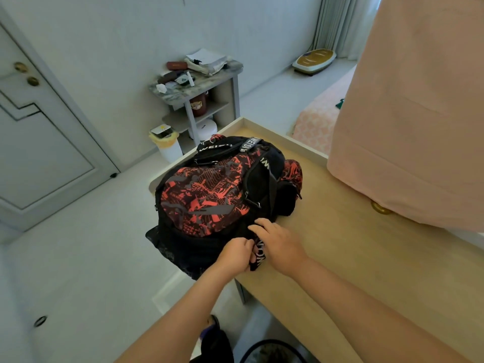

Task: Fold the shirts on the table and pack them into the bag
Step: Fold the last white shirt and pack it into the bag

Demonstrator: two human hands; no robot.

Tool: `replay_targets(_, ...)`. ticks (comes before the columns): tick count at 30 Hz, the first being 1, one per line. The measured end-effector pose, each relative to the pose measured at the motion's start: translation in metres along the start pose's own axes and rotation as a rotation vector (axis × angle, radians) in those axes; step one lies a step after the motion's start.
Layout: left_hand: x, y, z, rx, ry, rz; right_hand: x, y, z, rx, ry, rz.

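A black backpack with a red and grey print (209, 195) lies on the left end of the tan table (366, 244), its near side hanging over the table's edge. My left hand (237, 254) is curled at the bag's near edge and pinches something small there, beside a black strap with white lettering (259, 254). My right hand (277, 244) lies over that strap and the bag's near corner, fingers bent onto the fabric. No shirt shows outside the bag.
A large pink cloth-covered shape (408, 113) stands on the table's right side. Beyond the table are a cluttered grey side shelf (196, 82), a white bin with a yellow liner (167, 145) and a pink bed (319, 119). A white door (39, 140) is at left.
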State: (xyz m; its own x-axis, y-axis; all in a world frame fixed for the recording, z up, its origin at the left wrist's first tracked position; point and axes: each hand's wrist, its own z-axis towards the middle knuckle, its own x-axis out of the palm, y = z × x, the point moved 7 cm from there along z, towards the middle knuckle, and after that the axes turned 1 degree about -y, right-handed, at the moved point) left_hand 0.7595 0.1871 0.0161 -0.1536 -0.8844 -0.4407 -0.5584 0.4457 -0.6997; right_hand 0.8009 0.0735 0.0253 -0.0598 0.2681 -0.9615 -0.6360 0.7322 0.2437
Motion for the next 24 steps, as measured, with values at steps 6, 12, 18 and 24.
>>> replay_targets(6, -0.021, 0.019, -0.021, 0.047, 0.084, 0.123, 0.017, 0.018, 0.02, -0.149, -0.085, -0.26)
replay_targets(12, -0.123, 0.071, -0.046, -0.006, 0.032, 0.48, 0.015, 0.011, 0.022, -0.231, -0.133, -0.427)
replay_targets(18, -0.157, 0.056, -0.055, 0.125, 0.04, 0.574, -0.01, 0.051, 0.028, -0.161, -0.074, -0.06)
replay_targets(24, -0.157, 0.038, -0.04, 0.238, 0.063, 0.59, 0.005, 0.148, 0.06, -0.218, 0.025, -0.073)
